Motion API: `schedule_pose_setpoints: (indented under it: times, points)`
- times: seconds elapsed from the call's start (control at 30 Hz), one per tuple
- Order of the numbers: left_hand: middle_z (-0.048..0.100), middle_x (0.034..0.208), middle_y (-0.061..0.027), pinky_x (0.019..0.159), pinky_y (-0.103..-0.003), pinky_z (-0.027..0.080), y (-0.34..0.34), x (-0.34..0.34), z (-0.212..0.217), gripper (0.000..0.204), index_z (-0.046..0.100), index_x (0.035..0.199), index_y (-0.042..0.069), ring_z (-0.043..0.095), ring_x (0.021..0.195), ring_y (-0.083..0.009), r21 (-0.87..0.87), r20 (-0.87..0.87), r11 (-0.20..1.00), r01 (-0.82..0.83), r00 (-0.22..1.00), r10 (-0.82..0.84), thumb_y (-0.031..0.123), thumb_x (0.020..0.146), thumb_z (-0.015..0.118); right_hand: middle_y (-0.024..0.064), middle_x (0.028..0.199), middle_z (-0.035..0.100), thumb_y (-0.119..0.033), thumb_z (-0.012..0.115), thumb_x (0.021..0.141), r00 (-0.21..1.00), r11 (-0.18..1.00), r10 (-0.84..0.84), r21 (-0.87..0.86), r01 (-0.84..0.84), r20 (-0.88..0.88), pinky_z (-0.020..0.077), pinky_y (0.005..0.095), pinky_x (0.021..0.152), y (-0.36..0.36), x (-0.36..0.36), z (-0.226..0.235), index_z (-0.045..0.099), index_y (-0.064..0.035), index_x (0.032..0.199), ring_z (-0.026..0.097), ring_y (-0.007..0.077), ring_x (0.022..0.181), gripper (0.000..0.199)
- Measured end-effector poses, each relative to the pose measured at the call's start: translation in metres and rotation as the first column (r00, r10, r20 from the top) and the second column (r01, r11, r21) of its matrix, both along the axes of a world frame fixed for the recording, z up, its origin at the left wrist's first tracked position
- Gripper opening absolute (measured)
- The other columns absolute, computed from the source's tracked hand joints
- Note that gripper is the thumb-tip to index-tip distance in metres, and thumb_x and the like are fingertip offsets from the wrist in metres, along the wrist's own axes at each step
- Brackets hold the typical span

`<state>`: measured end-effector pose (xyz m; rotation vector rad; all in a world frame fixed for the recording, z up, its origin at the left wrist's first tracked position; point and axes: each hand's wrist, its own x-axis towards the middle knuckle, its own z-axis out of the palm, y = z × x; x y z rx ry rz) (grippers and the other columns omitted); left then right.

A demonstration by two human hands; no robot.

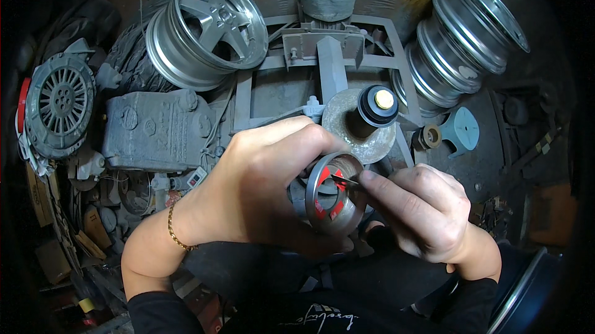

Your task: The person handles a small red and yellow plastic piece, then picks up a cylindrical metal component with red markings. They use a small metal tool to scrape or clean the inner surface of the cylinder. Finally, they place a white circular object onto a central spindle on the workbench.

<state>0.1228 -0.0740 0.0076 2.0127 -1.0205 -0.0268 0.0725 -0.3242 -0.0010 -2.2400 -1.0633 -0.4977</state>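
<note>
The left hand (260, 173) grasps a metal ring (352, 209) along its right side, while the right hand (423, 209), just beside it, pinches a thin blade (344, 180) over red patches (320, 210) inside.

Metal ring (348, 217) partly hidden by left hand (266, 176), blade (344, 181) partly by right hand (427, 210)

just past the left hand (263, 176) and the metal ring (313, 196), a grey disc (336, 122) and its black-capped post (369, 114) block the way forward. a silver wheel (212, 30) bars the far left, stacked rims (441, 55) the far right. open room shows ahead of the right hand (427, 210), short of a brown ring (427, 137) and a teal stand (462, 129). a grey tank (155, 126) beyond the left forearm (154, 250) crowds that side.
</note>
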Motion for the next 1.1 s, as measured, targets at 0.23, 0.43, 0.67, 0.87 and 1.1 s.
schedule_pose_setpoints:
  times: [0.23, 0.43, 0.67, 0.87, 1.1]
  points:
    - [0.072, 0.093, -0.0099, 0.071, -0.033, 0.057, -0.0013, 0.0021, -0.0004, 0.075, 0.069, 0.112, 0.006, 0.072, 0.08, -0.0246, 0.0, 0.025, 1.0, 0.027, 0.999, -0.027, 0.043, 0.054, 0.101, 0.008, 0.084, 0.062, -0.009, 0.073, 0.068, 0.999, 0.998, -0.027, -0.049, 0.028, 0.024, 0.0518, 0.0304, 0.059, 0.0003, -0.0021, 0.0012, 0.072, 0.0072, 0.117, 0.063, 0.0192, 0.069, 0.052]
    - [0.071, 0.092, -0.0097, 0.069, -0.033, 0.056, -0.0005, 0.0023, -0.0007, 0.077, 0.069, 0.112, 0.006, 0.071, 0.079, -0.0244, -0.005, 0.012, 1.0, 0.03, 0.999, -0.03, 0.043, 0.053, 0.101, 0.0058, 0.085, 0.061, -0.012, 0.073, 0.065, 0.988, 0.99, 0.006, -0.142, 0.016, 0.154, 0.0485, 0.0271, 0.057, -0.0039, -0.0014, 0.0006, 0.075, 0.0054, 0.113, 0.06, 0.0149, 0.068, 0.051]
    - [0.071, 0.092, -0.0103, 0.069, -0.033, 0.056, 0.0008, 0.0013, 0.0007, 0.077, 0.07, 0.112, 0.004, 0.071, 0.078, -0.0246, -0.006, 0.046, 0.999, 0.032, 0.998, -0.032, 0.044, 0.054, 0.101, 0.0071, 0.083, 0.06, -0.011, 0.072, 0.066, 0.994, 0.995, -0.02, -0.099, 0.031, 0.112, 0.0496, 0.0293, 0.056, 0.0016, -0.0042, 0.0006, 0.072, 0.0077, 0.116, 0.06, 0.0168, 0.066, 0.054]
    - [0.071, 0.091, -0.0113, 0.069, -0.033, 0.056, 0.0018, 0.0012, -0.001, 0.076, 0.07, 0.111, 0.003, 0.071, 0.078, -0.0254, -0.012, 0.114, 1.0, 0.027, 0.993, -0.026, 0.047, 0.056, 0.1, 0.0087, 0.08, 0.057, -0.005, 0.072, 0.07, 1.0, 0.997, -0.014, -0.074, 0.013, -0.006, 0.0519, 0.0324, 0.057, 0.0016, -0.005, 0.005, 0.07, 0.01, 0.122, 0.061, 0.0207, 0.065, 0.054]
    - [0.072, 0.094, -0.0124, 0.069, -0.033, 0.056, 0.0009, -0.0021, -0.0013, 0.077, 0.07, 0.112, 0.002, 0.07, 0.078, -0.0251, -0.01, 0.148, 1.0, 0.001, 0.989, 0.001, 0.046, 0.056, 0.1, 0.0088, 0.08, 0.057, 0.001, 0.075, 0.069, 0.999, 0.999, -0.023, -0.031, 0.022, -0.049, 0.0516, 0.0329, 0.055, 0.0009, -0.0059, 0.0022, 0.069, 0.0083, 0.124, 0.062, 0.0207, 0.064, 0.056]
